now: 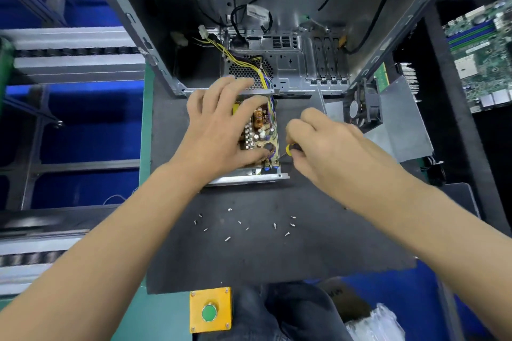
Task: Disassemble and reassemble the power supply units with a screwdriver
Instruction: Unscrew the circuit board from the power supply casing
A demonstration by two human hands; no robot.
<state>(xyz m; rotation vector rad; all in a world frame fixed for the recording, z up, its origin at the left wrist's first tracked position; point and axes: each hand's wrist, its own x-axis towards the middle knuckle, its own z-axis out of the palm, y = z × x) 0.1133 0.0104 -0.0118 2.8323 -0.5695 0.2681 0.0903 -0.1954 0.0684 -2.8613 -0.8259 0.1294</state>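
An opened power supply unit (260,130) lies on the dark mat, its circuit board with a copper coil and capacitors exposed. Yellow and purple wires run from it into the computer case (277,36) behind. My left hand (219,130) lies over the left part of the unit, fingers spread across the board and thumb pressing near its front. My right hand (324,141) grips a yellow-and-black screwdriver (291,150), whose tip points down-left at the board's front right corner. Several loose screws (243,224) lie scattered on the mat in front.
A grey metal cover (399,124) and a black fan (363,108) lie right of the unit. A green motherboard (482,55) sits at far right. A yellow box with a green button (210,310) is at the table's front edge. Conveyor rails (69,55) run on the left.
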